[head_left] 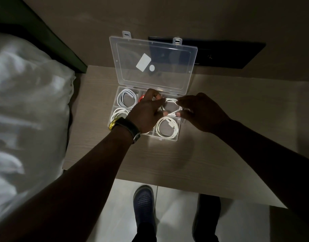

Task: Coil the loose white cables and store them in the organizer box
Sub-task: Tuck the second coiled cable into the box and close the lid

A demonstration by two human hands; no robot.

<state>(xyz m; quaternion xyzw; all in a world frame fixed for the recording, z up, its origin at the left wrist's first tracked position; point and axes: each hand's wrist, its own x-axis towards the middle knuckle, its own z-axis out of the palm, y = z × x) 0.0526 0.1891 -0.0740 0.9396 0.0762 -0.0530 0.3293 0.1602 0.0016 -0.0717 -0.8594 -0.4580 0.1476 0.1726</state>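
A clear plastic organizer box point(174, 139) sits on the wooden table with its lid point(167, 67) standing open at the back. Coiled white cables lie in the far-left compartment point(126, 100), the near-left compartment point(118, 114) and the near-right compartment point(167, 129). Over the far-right compartment, my left hand point(146, 113) and my right hand point(201, 112) both pinch a white cable coil point(171, 106), which sits at or just inside that compartment. Something red point(141, 99) shows in the far-middle compartment, mostly hidden by my left hand.
The light wooden table point(176, 163) has a bed with white bedding point(27, 102) close on its left. A dark flat object point(229, 53) lies behind the box against the wall. Below the table's front edge are my shoes point(144, 201) on a pale tiled floor.
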